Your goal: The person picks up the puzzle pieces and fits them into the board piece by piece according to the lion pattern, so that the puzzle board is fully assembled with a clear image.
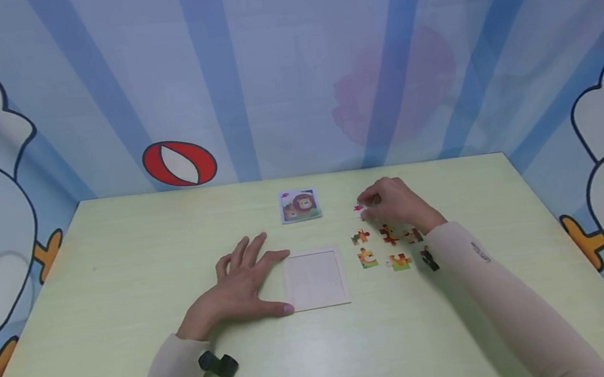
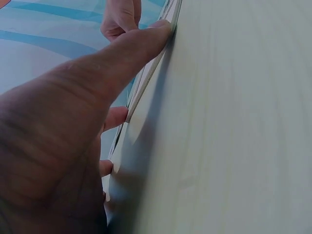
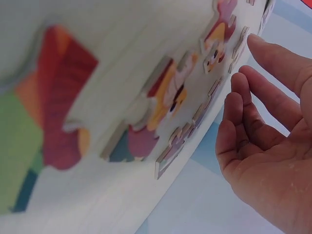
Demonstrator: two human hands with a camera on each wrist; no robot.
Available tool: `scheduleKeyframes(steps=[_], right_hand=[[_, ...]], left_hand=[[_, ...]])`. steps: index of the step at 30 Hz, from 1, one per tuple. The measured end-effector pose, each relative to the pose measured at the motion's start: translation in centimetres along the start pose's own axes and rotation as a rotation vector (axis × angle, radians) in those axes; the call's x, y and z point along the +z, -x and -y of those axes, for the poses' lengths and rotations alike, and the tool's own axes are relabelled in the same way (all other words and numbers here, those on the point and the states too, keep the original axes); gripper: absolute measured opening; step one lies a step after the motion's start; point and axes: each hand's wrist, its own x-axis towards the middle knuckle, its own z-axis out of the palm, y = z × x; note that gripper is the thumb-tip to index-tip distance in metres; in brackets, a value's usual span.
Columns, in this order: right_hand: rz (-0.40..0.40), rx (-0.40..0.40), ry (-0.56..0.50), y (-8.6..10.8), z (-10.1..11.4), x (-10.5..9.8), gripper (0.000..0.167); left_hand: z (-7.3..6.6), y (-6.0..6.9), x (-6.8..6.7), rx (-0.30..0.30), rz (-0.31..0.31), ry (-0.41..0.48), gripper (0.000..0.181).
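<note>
A shallow white square puzzle frame (image 1: 316, 279) lies flat on the table. My left hand (image 1: 240, 286) is spread at its left side, the thumb and index finger touching its left edge. In the left wrist view, the thumb reaches the edge of the frame (image 2: 146, 78). At the far right, my right hand (image 1: 396, 205) is over a loose jigsaw piece with a pink mark (image 1: 359, 209). The thumb and fingertips stand apart at two sides of that piece (image 3: 238, 51), which lies flat. Several other jigsaw pieces (image 1: 367, 259) are scattered nearer me, partly under the wrist.
A square picture card (image 1: 300, 206) with a lion on it lies behind the puzzle frame. The pale wooden table (image 1: 169, 225) ends at a blue striped curtain (image 1: 286, 69) with cartoon shapes. Each wrist carries a small black camera (image 1: 219, 365).
</note>
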Motion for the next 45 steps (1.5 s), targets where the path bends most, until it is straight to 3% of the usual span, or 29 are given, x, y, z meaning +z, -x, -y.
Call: scheduleKeyframes(steps=[19,27,35,45], right_hand=[[0.039,-0.012,-0.002,-0.5,-0.4,-0.3,0.027],[-0.061,-0.017,-0.043,0.0,-0.2,-0.8,0.014],[-0.168,-0.045,-0.141,0.6,-0.9,-1.4,0.015],[-0.170,-0.032,-0.294,1.3,-0.6,-1.4,0.016]], left_hand=[[-0.3,0.0,-0.1,0.002,-0.004,0.003,0.097],[-0.3,0.1,-0.1,-0.002,-0.006,0.004,0.097],[-0.3,0.1,-0.1,-0.003,-0.001,0.005,0.098],[-0.2,0.1,0.0,0.004,-0.002,0.010,0.099]])
